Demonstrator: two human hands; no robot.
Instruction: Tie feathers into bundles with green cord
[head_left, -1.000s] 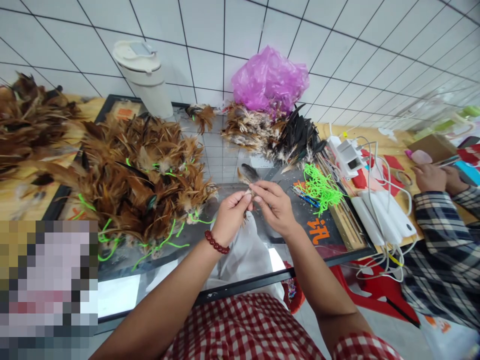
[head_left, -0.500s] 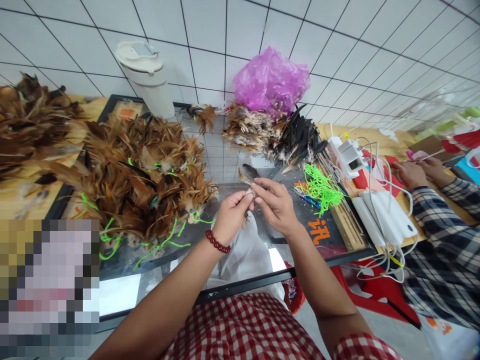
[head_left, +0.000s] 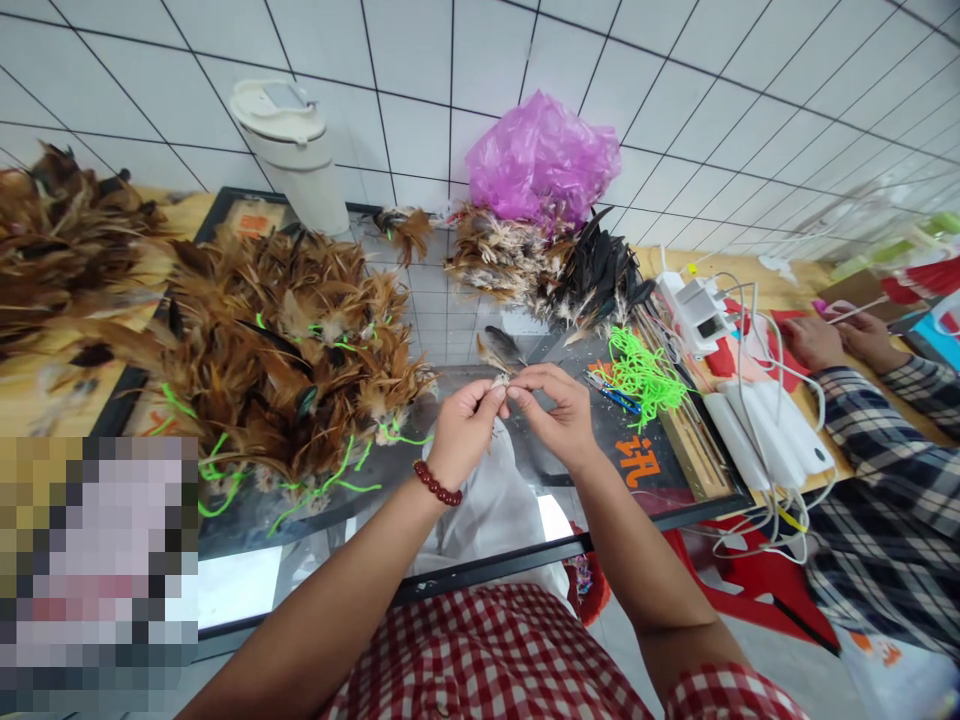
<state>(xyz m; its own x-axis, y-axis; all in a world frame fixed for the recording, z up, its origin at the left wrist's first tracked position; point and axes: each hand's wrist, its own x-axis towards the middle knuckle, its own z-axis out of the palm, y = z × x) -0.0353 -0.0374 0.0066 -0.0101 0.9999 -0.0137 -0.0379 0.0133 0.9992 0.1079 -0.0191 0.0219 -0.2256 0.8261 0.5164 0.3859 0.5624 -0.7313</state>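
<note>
My left hand [head_left: 466, 425], with a bead bracelet at the wrist, pinches a small bunch of feathers [head_left: 502, 347] by its base. Dark and brown feather tips stick out above the fingers. Thumb and fingertips of my right hand [head_left: 561, 412] are closed at the same base, touching the left fingertips; what exactly they pinch is hidden. To the left lies a big heap of brown feather bundles [head_left: 300, 350], some tied with bright green string. A tangle of green string [head_left: 646, 375] lies right of my right hand, beside blue-handled snips [head_left: 615, 393].
Behind are brown-white feathers [head_left: 499, 255], black feathers [head_left: 600, 265] and a purple plastic bag [head_left: 544, 160]. A white cup [head_left: 289, 150] stands back left. White chargers and cables [head_left: 701, 315] lie right, near another person's hands [head_left: 817, 343]. The table's black edge [head_left: 495, 572] runs before me.
My right fingers have drawn down from the feathers to their base and pinched closer together. My left hand stays almost where it was, still gripping the bunch.
</note>
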